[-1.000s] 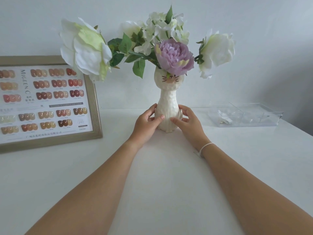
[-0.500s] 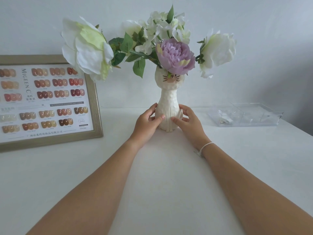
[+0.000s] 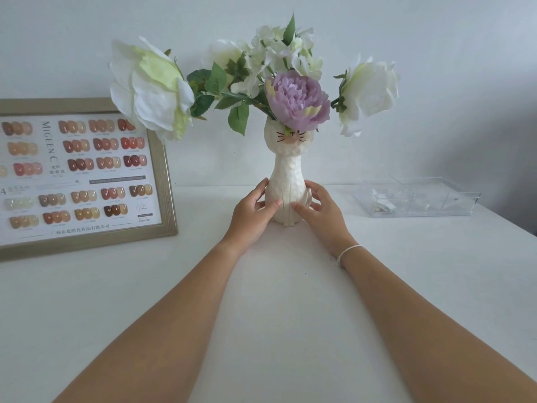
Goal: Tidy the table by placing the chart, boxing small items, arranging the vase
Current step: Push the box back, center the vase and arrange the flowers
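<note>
Upright vase [image 3: 289, 181] holding flowers [image 3: 296, 100], both hands cupping

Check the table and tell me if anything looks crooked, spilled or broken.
Nothing stands out. The vase stands upright between the left hand and right hand, the framed chart leans against the wall, and the clear box sits flat with small items inside.

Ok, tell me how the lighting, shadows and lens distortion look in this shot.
Head view: soft, even light, no hard glare; a grey shadow darkens the wall at right. Wide-angle stretch swells both forearms at the bottom and bows the chart frame. The clear box is low-contrast, its contents hard to read. The vase and both hands are sharp.
</note>
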Demonstrator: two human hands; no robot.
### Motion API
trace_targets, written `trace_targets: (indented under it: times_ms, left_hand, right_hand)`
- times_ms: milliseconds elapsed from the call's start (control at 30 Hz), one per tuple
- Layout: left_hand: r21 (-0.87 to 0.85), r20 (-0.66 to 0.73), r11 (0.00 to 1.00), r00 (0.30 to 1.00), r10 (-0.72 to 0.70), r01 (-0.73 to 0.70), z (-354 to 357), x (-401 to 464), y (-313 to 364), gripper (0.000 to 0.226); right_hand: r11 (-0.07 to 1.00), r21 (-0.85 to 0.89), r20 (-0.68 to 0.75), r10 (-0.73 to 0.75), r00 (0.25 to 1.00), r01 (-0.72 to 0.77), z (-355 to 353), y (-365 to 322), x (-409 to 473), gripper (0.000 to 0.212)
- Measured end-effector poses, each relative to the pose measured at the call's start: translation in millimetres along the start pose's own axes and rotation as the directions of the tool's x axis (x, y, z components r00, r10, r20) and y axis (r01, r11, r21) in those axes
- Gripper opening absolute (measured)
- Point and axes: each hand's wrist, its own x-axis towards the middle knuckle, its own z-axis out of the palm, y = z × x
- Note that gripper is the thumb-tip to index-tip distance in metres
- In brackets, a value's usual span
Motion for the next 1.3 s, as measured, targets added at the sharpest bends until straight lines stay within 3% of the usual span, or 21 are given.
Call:
trace_targets:
  times_ms: [167, 700, 833, 1100, 1200, 1300]
  left_hand:
    - [0.022, -0.068, 1.0, 0.998, -0.012, 0.014, 1, -6, 1, 0.06]
    - [0.013, -0.083, 0.999, 0.996, -0.03, 0.031, -9, -67, 17, 0.055]
    - [-0.013, -0.188, 0.999, 0.982, 0.03, -0.033, -21, -86, 37, 0.051]
    - [-0.025, -0.432, 0.98, 0.886, 0.168, -0.198, -67, -97, 86, 0.051]
    - [-0.064, -0.577, 0.971, 0.802, 0.153, -0.231, -78, -93, 101, 0.046]
    - [-0.173, -0.722, 0.953, 0.69, 0.051, -0.25, -87, -89, 112, 0.041]
  right_hand:
    - [1.0, 0.001, -0.023, 0.015, 1.0, -0.015, -2, 0, -4, 0.053]
    - [0.997, -0.019, -0.108, 0.071, 0.992, -0.073, -13, -18, -49, 0.057]
    - [0.998, 0.017, -0.133, 0.061, 0.989, -0.06, -13, -29, -69, 0.056]
    - [0.987, 0.157, -0.224, 0.015, 0.975, 0.021, -28, -79, -71, 0.056]
    - [0.964, 0.257, -0.262, 0.004, 0.965, 0.065, -38, -107, -58, 0.059]
    - [0.917, 0.39, -0.262, 0.023, 0.965, 0.084, -47, -131, -43, 0.066]
